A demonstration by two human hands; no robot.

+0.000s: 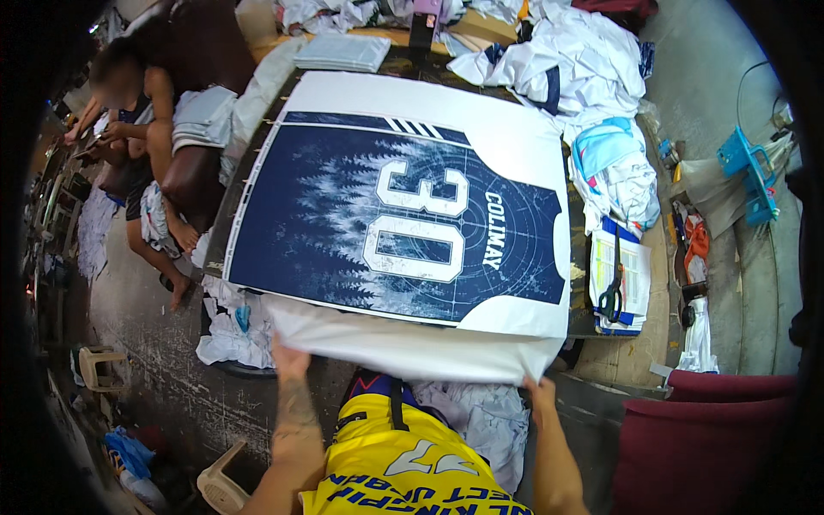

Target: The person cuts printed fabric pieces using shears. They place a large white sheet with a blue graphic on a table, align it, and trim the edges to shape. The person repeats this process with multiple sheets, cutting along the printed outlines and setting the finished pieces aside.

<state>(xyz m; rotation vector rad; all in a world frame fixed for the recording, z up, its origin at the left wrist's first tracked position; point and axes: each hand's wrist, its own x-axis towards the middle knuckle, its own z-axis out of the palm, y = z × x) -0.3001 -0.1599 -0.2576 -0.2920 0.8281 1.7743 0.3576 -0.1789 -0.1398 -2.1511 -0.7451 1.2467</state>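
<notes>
Worktop [580, 296], dark, fills mid-view; on it lies a navy-and-white printed sheet [402, 227], its white near border slack at six o'clock. From the sheet's centre, a heap of white cloth [585, 62] sits between one and two o'clock; papers [635, 279] at three carry black scissors [611, 299]. Left hand [290, 357] at seven pinches the border; right hand [541, 393] at five pinches its corner.

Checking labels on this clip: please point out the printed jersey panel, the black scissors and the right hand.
Printed jersey panel [402, 221]: head view, on its printed middle.
Black scissors [611, 299]: head view, on the handles.
Right hand [541, 394]: head view, mid-hand.
</notes>
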